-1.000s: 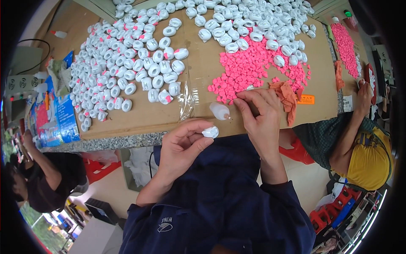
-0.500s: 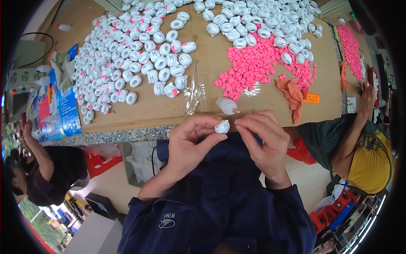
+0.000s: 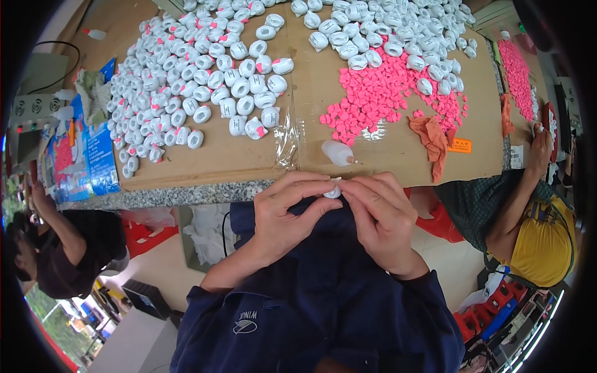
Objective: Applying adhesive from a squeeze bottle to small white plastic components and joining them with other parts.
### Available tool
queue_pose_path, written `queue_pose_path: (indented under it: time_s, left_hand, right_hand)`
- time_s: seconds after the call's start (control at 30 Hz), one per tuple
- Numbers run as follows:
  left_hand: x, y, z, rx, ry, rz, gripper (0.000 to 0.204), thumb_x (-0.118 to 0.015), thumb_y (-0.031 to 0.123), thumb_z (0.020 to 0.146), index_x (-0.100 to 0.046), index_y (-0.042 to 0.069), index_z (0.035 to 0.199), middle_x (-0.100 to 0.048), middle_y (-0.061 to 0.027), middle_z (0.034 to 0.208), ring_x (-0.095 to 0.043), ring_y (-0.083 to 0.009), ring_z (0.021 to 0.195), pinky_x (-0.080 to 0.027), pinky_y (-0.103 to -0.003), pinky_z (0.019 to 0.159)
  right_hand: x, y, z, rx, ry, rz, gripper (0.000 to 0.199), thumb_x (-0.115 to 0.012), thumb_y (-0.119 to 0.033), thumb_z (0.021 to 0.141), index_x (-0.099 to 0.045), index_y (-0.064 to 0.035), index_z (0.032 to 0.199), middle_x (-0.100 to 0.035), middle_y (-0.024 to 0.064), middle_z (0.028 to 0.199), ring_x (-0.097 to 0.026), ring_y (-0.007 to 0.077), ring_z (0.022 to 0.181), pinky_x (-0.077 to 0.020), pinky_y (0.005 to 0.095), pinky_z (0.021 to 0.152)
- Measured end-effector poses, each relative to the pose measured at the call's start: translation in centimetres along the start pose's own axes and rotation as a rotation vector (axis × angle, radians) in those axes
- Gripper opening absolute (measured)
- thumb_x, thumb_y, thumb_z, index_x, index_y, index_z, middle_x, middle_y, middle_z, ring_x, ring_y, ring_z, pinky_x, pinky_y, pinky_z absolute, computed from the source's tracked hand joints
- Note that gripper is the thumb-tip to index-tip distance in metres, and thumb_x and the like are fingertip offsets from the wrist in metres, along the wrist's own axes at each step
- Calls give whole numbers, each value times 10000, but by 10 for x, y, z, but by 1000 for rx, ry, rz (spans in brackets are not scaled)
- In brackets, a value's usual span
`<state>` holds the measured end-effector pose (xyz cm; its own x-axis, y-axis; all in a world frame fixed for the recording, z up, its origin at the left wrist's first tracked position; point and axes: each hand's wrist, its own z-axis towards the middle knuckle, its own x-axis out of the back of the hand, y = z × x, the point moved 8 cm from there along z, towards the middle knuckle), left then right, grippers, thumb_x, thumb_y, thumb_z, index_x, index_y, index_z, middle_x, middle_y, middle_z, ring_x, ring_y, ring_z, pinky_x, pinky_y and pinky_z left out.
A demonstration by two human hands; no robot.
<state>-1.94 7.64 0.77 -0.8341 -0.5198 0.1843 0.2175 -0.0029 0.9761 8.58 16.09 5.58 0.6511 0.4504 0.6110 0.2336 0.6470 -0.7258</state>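
Two hands meet at the table's near edge, just below the granite-look rim (image 3: 186,191): left hand (image 3: 283,214) and right hand (image 3: 382,217) both pinch one small white plastic piece (image 3: 334,190) between thumb and fingertips, fingers closed tight on it, nothing else held. Piece sits in the air over the dark blue jacket (image 3: 323,298), just short of the cardboard sheet (image 3: 236,158). Judging by size and how little grip it takes: light, stiff, smooth shell, likely slippery; best held at its sides by fingertip pads, as now. Small white squeeze bottle (image 3: 337,152) lies on its side on the cardboard just beyond the hands, nozzle pointing right. Further back: a big spread of white shells with pink spots (image 3: 205,87) on the left, a second white batch (image 3: 385,31) at top centre, a pile of small pink pieces (image 3: 379,99) right of centre. Orange rag (image 3: 432,137) beside the pink pile; small orange rectangular label (image 3: 459,145) flat on the cardboard next to it. Clear plastic bag (image 3: 287,133) crumpled near the middle. Blue and red printed packages (image 3: 81,158) stacked at the left edge. Another pink heap (image 3: 516,78) far right, near a co-worker's hand (image 3: 540,143).
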Motion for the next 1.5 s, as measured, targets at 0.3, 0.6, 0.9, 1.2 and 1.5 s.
queue_pose_path:
  time_s: [0.3,0.6,0.9,1.2,1.5]
  left_hand:
    - [-3,-14,-1,164,-81,-263,202,-672,-71,724,-657,-24,920,-624,-154,984,-618,-189,885,-510,-261,765]
    - [-4,-3,2,40,-142,-188,195,-652,-78,744,-642,-40,935,-621,-160,1002,-618,-189,898,-515,-274,773]
    - [-18,-25,-4,384,-111,-705,290,-582,-62,817,-541,-61,1104,-579,-145,1118,-579,-176,996,-467,-277,875]
    - [-10,-19,-6,275,-51,-607,271,-574,-72,820,-547,-61,1089,-567,-155,1135,-569,-180,1022,-461,-290,896]
    - [42,-2,25,37,205,286,242,-642,-55,743,-629,-8,980,-601,-129,1068,-604,-161,861,-468,-236,769]
  right_hand:
    - [-11,34,0,-199,-114,343,174,-727,7,652,-656,1,811,-612,70,744,-546,165,707,-425,257,609]
    - [-12,37,-6,-192,-8,412,171,-744,-7,637,-644,12,775,-593,65,721,-529,169,701,-414,264,610]
    - [-6,29,-4,-138,-8,336,195,-736,4,637,-671,5,821,-602,71,744,-521,179,697,-411,265,604]
    - [-6,14,-4,14,78,253,175,-722,27,644,-670,4,810,-600,78,742,-531,193,696,-421,274,600]
    - [3,39,-4,-114,167,127,345,-782,-45,600,-595,3,886,-574,64,832,-507,169,758,-408,271,639]
